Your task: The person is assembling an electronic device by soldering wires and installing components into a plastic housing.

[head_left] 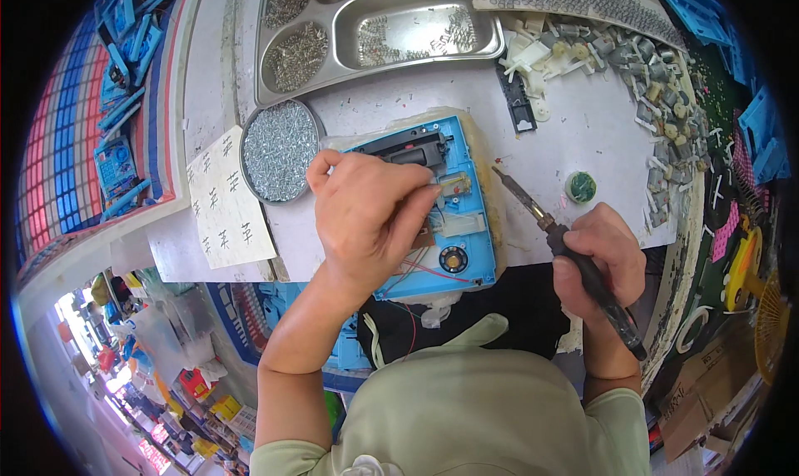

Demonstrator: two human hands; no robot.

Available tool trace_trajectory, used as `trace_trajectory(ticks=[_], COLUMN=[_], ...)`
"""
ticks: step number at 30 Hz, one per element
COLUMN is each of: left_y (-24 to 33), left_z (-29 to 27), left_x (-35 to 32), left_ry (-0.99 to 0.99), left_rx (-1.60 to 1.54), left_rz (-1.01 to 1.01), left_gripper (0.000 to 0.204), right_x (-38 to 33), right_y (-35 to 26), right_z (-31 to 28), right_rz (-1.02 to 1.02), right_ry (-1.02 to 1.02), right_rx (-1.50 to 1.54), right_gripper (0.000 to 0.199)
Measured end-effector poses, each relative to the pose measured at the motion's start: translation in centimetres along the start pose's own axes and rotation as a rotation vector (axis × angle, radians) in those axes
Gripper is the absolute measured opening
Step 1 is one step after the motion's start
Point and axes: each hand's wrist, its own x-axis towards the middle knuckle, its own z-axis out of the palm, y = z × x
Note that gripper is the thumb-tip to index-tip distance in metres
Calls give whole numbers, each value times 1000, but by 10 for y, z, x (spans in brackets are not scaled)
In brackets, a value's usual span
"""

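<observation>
A blue plastic housing (pixel 468 264) lies open on the worktable, with a black part (pixel 414 153), thin wires and a small round speaker-like part (pixel 454 260) inside. My left hand (pixel 366 205) is over its left side, thumb and forefinger pinched together beside a small yellowish part (pixel 455 185). Whatever is in that pinch is too small or hidden to name. To the right, my right hand (pixel 601 264) grips a soldering iron (pixel 589 280) by its black handle. The iron's tip points up and left, just off the housing's right edge, touching nothing.
A round dish of screws (pixel 281 151) and a handwritten paper sheet (pixel 229 197) lie at left. Behind stands a metal compartment tray (pixel 349 76) with small springs. Small motors (pixel 657 118) are heaped at right, near a small green round container (pixel 580 187) and a black strip (pixel 516 101).
</observation>
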Motion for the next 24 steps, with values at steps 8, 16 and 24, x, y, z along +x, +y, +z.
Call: trace_trajectory(ticks=[8, 16, 24], left_y=[7, 6, 10], left_z=[6, 7, 13], left_x=[-2, -5, -5], left_ry=[-92, -55, -74], left_rx=[91, 95, 140], left_rz=[96, 118, 75], left_gripper=[24, 25, 25], right_x=[-1, -2, 1], right_y=[0, 1, -3], right_z=[-3, -3, 1], right_rz=[-8, -21, -31], right_ry=[-14, -16, -76], right_rx=[0, 21, -4], right_gripper=[26, 28, 28])
